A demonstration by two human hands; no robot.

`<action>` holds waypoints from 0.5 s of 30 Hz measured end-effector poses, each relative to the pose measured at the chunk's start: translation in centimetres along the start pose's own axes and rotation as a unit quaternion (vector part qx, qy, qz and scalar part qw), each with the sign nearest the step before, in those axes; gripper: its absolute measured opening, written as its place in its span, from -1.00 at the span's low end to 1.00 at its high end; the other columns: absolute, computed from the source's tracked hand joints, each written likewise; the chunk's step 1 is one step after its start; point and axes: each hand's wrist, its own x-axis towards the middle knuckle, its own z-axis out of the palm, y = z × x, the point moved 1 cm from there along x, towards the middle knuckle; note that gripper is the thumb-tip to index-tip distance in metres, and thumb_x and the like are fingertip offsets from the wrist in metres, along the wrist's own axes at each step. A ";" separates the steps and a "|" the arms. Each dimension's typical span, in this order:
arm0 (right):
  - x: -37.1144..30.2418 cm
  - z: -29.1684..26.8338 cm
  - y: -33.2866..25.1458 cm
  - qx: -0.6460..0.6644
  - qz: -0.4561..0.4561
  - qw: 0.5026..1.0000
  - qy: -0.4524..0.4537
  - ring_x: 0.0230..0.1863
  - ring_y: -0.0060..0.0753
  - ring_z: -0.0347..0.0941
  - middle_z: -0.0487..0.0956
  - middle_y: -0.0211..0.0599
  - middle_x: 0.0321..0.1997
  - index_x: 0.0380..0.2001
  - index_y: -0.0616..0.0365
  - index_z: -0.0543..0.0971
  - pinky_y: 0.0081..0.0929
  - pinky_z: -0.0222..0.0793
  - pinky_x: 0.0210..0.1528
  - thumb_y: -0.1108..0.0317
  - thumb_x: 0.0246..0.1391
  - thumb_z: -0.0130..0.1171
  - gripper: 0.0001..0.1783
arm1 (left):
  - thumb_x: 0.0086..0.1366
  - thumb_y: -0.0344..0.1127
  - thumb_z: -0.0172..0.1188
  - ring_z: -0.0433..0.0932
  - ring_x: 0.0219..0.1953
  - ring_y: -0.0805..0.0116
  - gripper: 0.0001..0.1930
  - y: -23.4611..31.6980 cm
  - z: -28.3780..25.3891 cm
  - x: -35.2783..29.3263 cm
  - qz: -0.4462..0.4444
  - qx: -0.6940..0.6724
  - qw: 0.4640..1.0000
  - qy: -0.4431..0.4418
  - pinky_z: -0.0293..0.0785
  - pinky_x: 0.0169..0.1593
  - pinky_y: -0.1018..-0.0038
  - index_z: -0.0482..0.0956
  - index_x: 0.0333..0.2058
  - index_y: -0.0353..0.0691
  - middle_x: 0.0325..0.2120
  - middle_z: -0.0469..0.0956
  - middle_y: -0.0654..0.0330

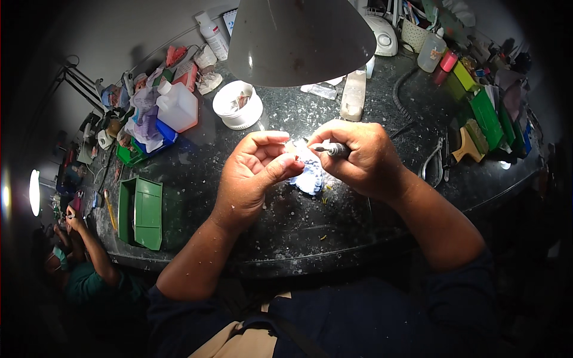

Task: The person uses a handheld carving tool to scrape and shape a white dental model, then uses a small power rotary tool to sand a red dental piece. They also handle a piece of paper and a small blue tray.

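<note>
Lamp shade [301,39] hangs over the dark speckled bench [358,215], hiding part of its far side; a white round tub [237,105], a white bottle [177,106] and an open green box [141,212] lie to the left. Left hand [253,173], palm turned inward, pinches a small reddish piece [296,158] between thumb and fingertips. Right hand [361,158] is curled around a thin tool [332,149], tip at the piece, above a crumpled white cloth [310,173].

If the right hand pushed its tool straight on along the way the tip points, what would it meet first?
The right hand holds a slim tool pointing toward the person's left. Its tip would most likely first meet the small piece pinched in the left hand, though depth there is hard to judge.
</note>
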 end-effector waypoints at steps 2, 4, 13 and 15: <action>0.1 -0.3 0.1 -0.016 -0.016 1.000 0.009 -0.40 -0.14 0.76 0.76 -0.22 -0.39 -0.10 0.00 0.80 -0.24 0.64 -0.29 0.22 0.21 0.48 -0.77 | 0.62 -0.46 0.30 0.82 0.03 0.24 -0.68 0.1 0.3 0.1 0.003 -0.002 1.000 0.001 0.81 0.21 0.27 0.53 0.24 -0.36 -0.04 0.73 0.04; 0.1 -0.5 -0.1 -0.024 -0.003 1.000 -0.004 -0.42 -0.18 0.75 0.75 -0.24 -0.40 -0.09 -0.01 0.80 -0.25 0.64 -0.31 0.22 0.20 0.49 -0.76 | 0.64 -0.44 0.29 0.82 0.02 0.24 -0.66 0.1 0.2 0.1 0.006 -0.004 1.000 0.004 0.82 0.21 0.28 0.52 0.28 -0.38 -0.04 0.74 0.02; -0.1 0.5 0.2 -0.003 -0.040 0.999 -0.021 -0.43 -0.27 0.75 0.78 -0.32 -0.38 -0.08 -0.06 0.80 -0.30 0.64 -0.33 0.22 0.16 0.54 -0.73 | 0.64 -0.37 0.31 0.83 -0.04 0.28 -0.68 -0.4 -0.4 0.0 -0.011 0.004 1.000 -0.021 0.84 0.16 0.29 0.56 0.23 -0.39 -0.05 0.76 0.01; -0.1 0.5 0.3 -0.001 -0.049 0.999 -0.021 -0.41 -0.26 0.76 0.80 -0.31 -0.36 -0.08 -0.07 0.80 -0.30 0.65 -0.31 0.23 0.16 0.55 -0.74 | 0.63 -0.36 0.33 0.83 -0.06 0.29 -0.69 -0.4 -0.4 0.0 -0.017 0.009 1.000 -0.018 0.85 0.14 0.30 0.58 0.20 -0.37 -0.05 0.76 0.02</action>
